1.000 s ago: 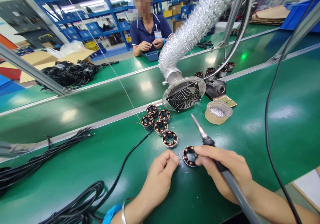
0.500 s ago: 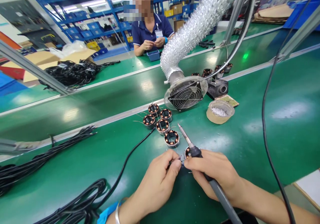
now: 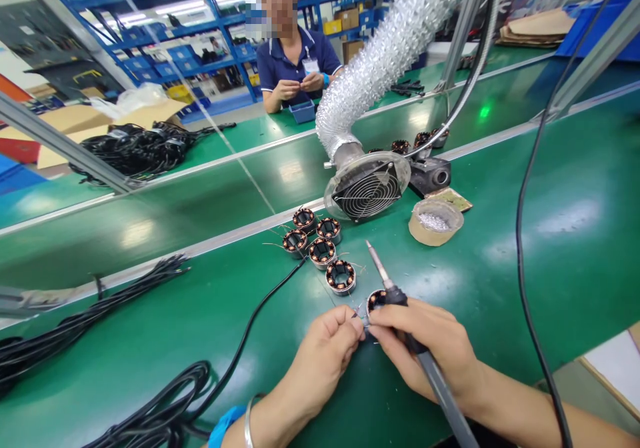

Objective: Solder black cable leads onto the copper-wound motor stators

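My left hand [image 3: 325,351] is closed in a pinch on thin wire ends in front of the coil rings. Close beside it on the right, my right hand [image 3: 430,348] is wrapped round a soldering iron [image 3: 395,295], whose bare tip points up and away over the green table. Partly hidden behind the iron and my right fingers lies a copper-wound coil ring [image 3: 375,300]. Several more rings, such as the nearest one [image 3: 341,277], stand in a cluster beyond my hands, with thin leads sticking out. A black cable [image 3: 255,315] runs up to the cluster.
Past the rings hangs a fume extractor [image 3: 369,191] on a silver duct. To its right stand a round tub [image 3: 436,221] and an iron holder [image 3: 433,176]. Black cable bundles [image 3: 90,308] lie at left. Across the bench sits a person [image 3: 300,68] handling something small.
The soldering iron's tip has swung slightly right, and the coil ring by my right hand shows a little more. The whole view has shifted slightly.
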### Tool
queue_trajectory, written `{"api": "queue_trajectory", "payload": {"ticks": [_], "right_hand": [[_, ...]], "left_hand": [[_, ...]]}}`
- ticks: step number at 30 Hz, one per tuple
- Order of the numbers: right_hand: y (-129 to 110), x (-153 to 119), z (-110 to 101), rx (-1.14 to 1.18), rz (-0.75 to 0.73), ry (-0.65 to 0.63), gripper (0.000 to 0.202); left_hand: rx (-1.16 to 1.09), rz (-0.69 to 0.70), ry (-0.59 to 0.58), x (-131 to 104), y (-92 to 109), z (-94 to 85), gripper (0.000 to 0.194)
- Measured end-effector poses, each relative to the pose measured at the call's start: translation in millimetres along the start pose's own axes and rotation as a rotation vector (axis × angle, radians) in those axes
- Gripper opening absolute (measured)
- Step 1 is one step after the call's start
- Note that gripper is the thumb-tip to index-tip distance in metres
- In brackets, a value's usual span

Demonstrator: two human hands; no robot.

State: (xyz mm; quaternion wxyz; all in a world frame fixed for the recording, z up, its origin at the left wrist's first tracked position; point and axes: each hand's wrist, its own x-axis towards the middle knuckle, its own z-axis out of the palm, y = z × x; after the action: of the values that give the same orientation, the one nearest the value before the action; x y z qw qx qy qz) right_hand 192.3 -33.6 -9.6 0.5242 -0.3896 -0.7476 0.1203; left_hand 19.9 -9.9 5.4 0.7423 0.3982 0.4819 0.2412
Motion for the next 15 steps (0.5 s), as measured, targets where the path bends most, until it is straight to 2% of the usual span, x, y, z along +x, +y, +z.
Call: {"api": "queue_trajectory", "payload": {"ticks": [3, 6, 11, 15], "right_hand": [[0.7, -0.7, -7.8, 0.06, 0.082, -0.079, 0.031], [3.2, -1.0, -7.9, 0.09, 0.058, -0.147, 0.032], [9.5, 0.9, 0.8, 0.101, 0.126, -0.076, 0.027], [11.3, 0.6, 0.1, 0.124, 0.155, -0.088, 0.029]], "left_hand": [[0.044, 0.03, 0.037, 0.0, -3.1, -0.3, 0.042], [0.079, 0.062, 0.048, 0.4, -5.4, -0.9, 0.041], [0.122, 0.093, 0.072, 2.6, -7.7, 0.9, 0.038], [0.153, 0.129, 0.1, 4.8, -11.3, 1.4, 0.037]]}}
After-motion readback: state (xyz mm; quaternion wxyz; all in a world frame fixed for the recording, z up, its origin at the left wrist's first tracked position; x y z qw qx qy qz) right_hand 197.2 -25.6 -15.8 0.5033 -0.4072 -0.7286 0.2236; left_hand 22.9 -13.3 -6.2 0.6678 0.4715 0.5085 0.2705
